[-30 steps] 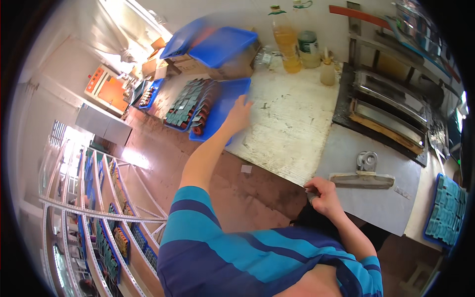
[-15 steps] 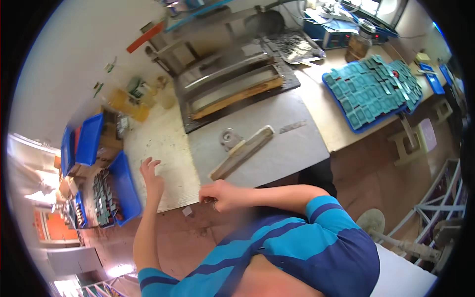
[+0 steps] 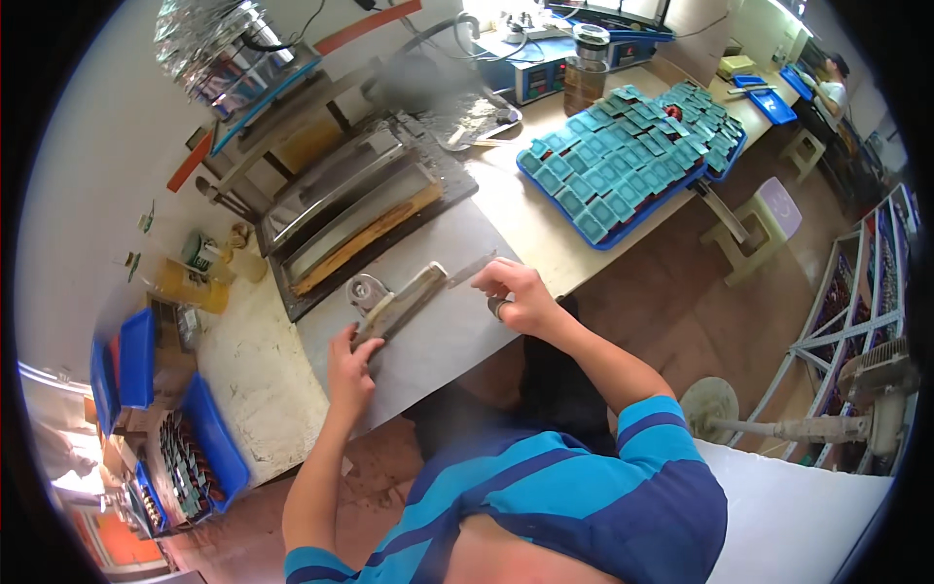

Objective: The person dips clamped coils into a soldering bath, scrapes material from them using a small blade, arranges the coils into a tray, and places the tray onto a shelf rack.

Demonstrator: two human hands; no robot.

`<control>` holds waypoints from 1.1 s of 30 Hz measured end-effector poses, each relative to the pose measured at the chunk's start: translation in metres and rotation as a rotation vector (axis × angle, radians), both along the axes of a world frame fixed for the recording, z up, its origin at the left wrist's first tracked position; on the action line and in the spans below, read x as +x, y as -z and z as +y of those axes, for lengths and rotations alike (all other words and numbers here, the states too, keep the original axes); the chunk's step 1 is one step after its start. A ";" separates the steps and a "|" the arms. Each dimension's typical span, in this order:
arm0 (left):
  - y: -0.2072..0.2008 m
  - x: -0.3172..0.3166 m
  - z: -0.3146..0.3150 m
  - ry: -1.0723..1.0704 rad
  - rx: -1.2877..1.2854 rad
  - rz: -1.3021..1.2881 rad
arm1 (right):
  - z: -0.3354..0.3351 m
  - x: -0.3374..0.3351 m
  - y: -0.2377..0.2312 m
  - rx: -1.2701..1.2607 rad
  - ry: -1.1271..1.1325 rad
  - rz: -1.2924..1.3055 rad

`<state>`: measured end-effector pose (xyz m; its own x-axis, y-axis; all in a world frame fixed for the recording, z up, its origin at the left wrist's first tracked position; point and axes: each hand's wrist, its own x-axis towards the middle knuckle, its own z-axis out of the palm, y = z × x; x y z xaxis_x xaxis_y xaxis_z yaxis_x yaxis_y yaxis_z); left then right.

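Observation:
My left hand [image 3: 350,375] is at the near end of a long squeegee-like bar [image 3: 409,300], its thumb and fingers apart around that end. Whether they touch the bar I cannot tell. Over the right part of the grey board [image 3: 438,355], my right hand [image 3: 520,297] has curled fingers, with a small dark round thing [image 3: 498,309] showing at them. Close to its fingertips lies a thin flat metal strip [image 3: 472,270]. Beside the bar sits a round, pale metal piece [image 3: 367,292] with a hole.
Behind the board stands a dark frame press [image 3: 336,209] with a wooden strip [image 3: 375,238]. At the right, a blue tray [image 3: 603,243] is heaped with green square pieces [image 3: 623,156]. Bottles of yellow liquid [image 3: 190,282] and blue bins [image 3: 219,438] are on the left. A person [image 3: 832,92] sits far right.
The view has turned to the right. My left hand has moved from the bare tabletop to the bar's near end. My right hand has moved forward and right, to the metal strip.

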<state>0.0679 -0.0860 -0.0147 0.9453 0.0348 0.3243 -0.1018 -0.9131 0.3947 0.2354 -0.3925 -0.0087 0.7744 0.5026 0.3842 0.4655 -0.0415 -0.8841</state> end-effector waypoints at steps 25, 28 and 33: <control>-0.031 0.168 -0.195 0.445 -0.601 0.225 | -0.342 0.323 -0.060 -0.479 0.573 -0.153; -0.016 0.210 -0.213 0.249 -1.237 0.447 | -0.318 0.332 -0.067 -0.649 0.549 -0.178; -0.009 0.261 -0.242 0.059 -1.548 0.445 | -0.311 0.344 -0.078 -0.811 0.529 -0.159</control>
